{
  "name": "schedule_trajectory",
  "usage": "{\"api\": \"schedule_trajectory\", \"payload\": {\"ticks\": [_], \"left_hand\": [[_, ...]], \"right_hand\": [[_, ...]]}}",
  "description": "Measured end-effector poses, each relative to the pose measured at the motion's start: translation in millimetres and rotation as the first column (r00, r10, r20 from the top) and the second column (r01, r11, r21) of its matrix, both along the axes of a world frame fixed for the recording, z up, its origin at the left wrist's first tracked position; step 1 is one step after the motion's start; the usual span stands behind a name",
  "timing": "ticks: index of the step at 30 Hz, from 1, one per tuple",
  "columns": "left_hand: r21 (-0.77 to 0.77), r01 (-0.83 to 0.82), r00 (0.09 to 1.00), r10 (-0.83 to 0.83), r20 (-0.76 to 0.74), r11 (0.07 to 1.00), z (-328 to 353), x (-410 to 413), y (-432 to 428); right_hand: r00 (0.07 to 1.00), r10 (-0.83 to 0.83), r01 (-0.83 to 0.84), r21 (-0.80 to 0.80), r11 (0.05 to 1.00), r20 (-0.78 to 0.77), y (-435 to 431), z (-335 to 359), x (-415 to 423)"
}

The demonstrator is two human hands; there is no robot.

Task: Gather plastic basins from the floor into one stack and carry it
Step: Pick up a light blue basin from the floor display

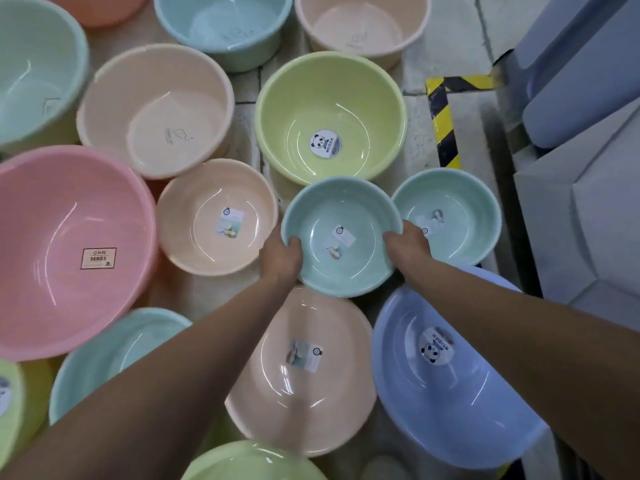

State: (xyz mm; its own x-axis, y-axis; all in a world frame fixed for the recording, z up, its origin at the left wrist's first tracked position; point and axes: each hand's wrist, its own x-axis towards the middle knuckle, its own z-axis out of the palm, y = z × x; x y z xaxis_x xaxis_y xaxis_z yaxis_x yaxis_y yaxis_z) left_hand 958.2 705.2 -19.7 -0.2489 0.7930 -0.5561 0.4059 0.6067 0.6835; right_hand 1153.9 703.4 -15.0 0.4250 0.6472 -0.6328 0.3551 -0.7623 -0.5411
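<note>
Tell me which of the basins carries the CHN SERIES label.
The big pink basin at the far left. Its label is a dark-framed rectangle reading CHN SERIES; the green basin and blue basin carry round panda stickers instead.

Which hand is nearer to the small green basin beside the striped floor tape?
The right hand. It grips the right rim of the held teal basin, touching or overlapping the small green basin. The left hand grips the opposite rim, farther away.

two bare forearms reach forward from the lower edge, angled toward each other. the left hand [284, 255] and right hand [408, 244] are both curled closed, thumbs on top, gripping opposite sides of the same rim.
</note>
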Motion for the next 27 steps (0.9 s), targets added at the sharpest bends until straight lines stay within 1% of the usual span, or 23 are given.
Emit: {"api": "schedule_trajectory", "payload": {"ticks": [2, 4, 9, 12, 14, 16, 18, 19, 21, 23, 25, 27], "left_hand": [[0.035, 0.012, 0.999, -0.010, -0.045, 0.999, -2.1, -1.5, -1.5], [0.032, 0.002, 0.998, 0.000, -0.058, 1.000, -2.4, -5.7, -2.4], [-0.061, -0.106, 0.994, 0.108, 0.033, 0.993, -1.6, -14.1, -13.1], [-0.061, -0.126, 0.989, 0.131, 0.075, 0.990, -6.8, -18.6, -25.0], [-0.066, -0.139, 0.984, 0.145, 0.101, 0.988, -10.8, -21.7, -32.0], [-0.125, -0.164, 0.970, 0.183, 0.160, 0.979, -11.6, -23.3, -35.4], [-0.176, -0.201, 0.950, 0.235, 0.206, 0.964, -10.4, -24.6, -34.5], [-0.169, -0.203, 0.949, 0.236, 0.211, 0.964, -8.0, -24.7, -32.6], [-0.098, -0.206, 0.957, 0.221, 0.190, 0.974, 0.5, -25.8, -29.5], [-0.012, -0.205, 0.957, 0.203, 0.208, 0.979, 11.0, -25.7, -29.2], [0.082, -0.195, 0.957, 0.171, 0.235, 0.977, 23.2, -22.9, -29.8], [0.179, -0.173, 0.966, 0.132, 0.221, 0.968, 33.3, -16.1, -28.2]], "right_hand": [[0.999, 0.032, -0.032, 0.016, 0.999, 0.018, -1.8, -2.8, 0.3], [0.997, 0.068, -0.069, 0.043, 0.997, 0.029, -5.3, -5.6, 1.0], [0.986, 0.154, -0.160, 0.104, 0.982, 0.069, -16.6, -13.5, -4.3], [0.976, 0.200, -0.205, 0.058, 0.977, 0.084, -25.9, -14.1, -12.6], [0.979, 0.191, -0.193, 0.022, 0.981, 0.072, -28.4, -16.1, -16.0], [0.987, 0.159, -0.159, 0.009, 0.987, 0.034, -28.6, -16.5, -18.6], [0.993, 0.118, -0.118, 0.019, 0.993, -0.009, -30.0, -13.1, -20.8], [0.995, 0.095, -0.093, 0.039, 0.995, -0.040, -31.8, -11.8, -21.3], [0.993, 0.038, -0.027, 0.103, 0.994, -0.108, -37.1, -5.4, -22.4], [0.988, -0.012, 0.039, 0.175, 0.984, -0.152, -42.0, 1.6, -20.6], [0.987, -0.035, 0.072, 0.233, 0.970, -0.159, -45.9, 11.0, -18.7], [0.992, -0.042, 0.076, 0.289, 0.954, -0.123, -47.0, 18.9, -13.3]]}}
